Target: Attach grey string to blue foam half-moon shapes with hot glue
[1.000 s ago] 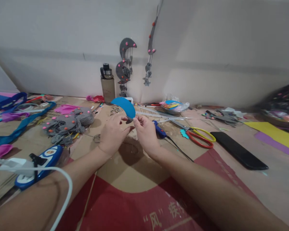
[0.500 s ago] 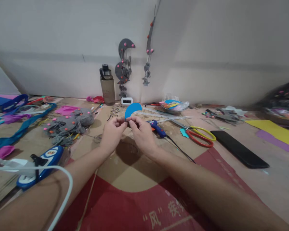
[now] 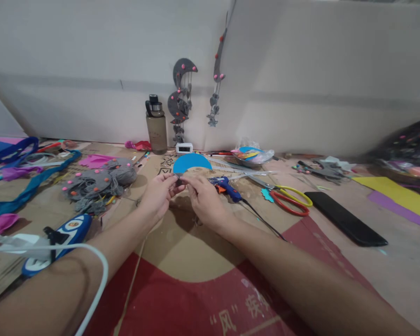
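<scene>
Both hands (image 3: 157,195) (image 3: 207,199): fingers clamped on a dark scrap (image 3: 179,177).
Crescent (image 3: 192,162): light, bendy, I'd guess; pinch its edge.

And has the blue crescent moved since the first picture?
Yes: judged against the small white display by the wall, the blue crescent has shifted right and lower in view.

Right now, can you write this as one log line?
hands: left hand and right hand, close together | in hand: flat blue curved piece | exact grip: hidden | nearby: blue-and-orange glue gun
</scene>
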Demonstrator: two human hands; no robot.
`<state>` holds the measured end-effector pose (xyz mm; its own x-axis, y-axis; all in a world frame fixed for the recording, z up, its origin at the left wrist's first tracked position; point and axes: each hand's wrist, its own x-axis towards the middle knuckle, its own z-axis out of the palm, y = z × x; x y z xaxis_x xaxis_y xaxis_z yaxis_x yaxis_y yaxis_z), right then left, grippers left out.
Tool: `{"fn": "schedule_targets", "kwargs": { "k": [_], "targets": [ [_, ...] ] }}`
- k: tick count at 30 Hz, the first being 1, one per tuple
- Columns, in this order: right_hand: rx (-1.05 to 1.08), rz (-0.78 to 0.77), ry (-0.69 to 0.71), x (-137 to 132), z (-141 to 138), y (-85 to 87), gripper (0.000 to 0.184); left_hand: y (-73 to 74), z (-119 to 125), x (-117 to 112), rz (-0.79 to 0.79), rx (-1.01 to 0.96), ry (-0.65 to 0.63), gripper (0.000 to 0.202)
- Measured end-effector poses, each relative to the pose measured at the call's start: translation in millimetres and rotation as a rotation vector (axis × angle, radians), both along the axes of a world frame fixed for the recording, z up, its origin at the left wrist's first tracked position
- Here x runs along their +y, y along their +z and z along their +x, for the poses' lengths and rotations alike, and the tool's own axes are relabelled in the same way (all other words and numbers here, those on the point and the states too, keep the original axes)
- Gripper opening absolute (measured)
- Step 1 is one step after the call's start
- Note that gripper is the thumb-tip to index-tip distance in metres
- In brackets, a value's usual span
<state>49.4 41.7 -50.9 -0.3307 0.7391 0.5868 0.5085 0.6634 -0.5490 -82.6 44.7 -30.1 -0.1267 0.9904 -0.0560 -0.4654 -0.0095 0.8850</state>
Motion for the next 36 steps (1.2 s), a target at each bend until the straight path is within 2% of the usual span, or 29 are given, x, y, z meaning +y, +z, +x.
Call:
{"fn": "schedule_targets", "kwargs": {
  "k": [4,7,14,18,23,26,29,31,33,36],
  "targets": [
    [-0.258,-0.007,-0.064,-0.5,1.6,-1.2,0.04,-0.9,-1.1,3.0,-0.038,-0.048,-0.012,0.012],
    [-0.345,-0.002,-0.095,-0.5,3.5,0.7,0.041,-2.2,-0.2,2.9,-0.027,-0.06,-0.018,0.011],
    [-0.289,0.004,-0.057,-2.3,2.2,0.2,0.042,-10.0,-7.6,10.8,0.007,-0.071,0.024,0.01],
    [-0.295,0.077,-0.092,-5.3,2.4,2.3,0.033,-15.8,-19.0,22.1,0.005,-0.049,0.104,0.008],
    [-0.298,0.116,-0.18,1.7,22.7,25.3,0.027,-22.6,-23.3,30.0,-0.002,-0.049,0.175,0.008],
    [-0.408,0.003,-0.349,12.6,48.4,44.4,0.027,-23.2,-18.6,29.4,-0.011,-0.048,0.173,0.009],
    [-0.668,-0.242,-0.433,24.6,75.7,50.9,0.035,-22.8,-15.0,27.6,-0.015,-0.033,0.174,0.007],
    [-0.761,-0.415,-0.387,31.8,89.0,45.3,0.039,-22.8,-14.4,26.7,-0.004,-0.018,0.165,0.006],
    [-0.752,-0.529,-0.373,37.8,95.9,35.3,0.031,-22.4,-14.5,26.0,0.004,0.007,0.152,0.005],
    [-0.692,-0.575,-0.397,44.8,96.5,22.0,0.028,-19.1,-13.8,24.9,0.009,0.049,0.144,0.004]
  ]
}}
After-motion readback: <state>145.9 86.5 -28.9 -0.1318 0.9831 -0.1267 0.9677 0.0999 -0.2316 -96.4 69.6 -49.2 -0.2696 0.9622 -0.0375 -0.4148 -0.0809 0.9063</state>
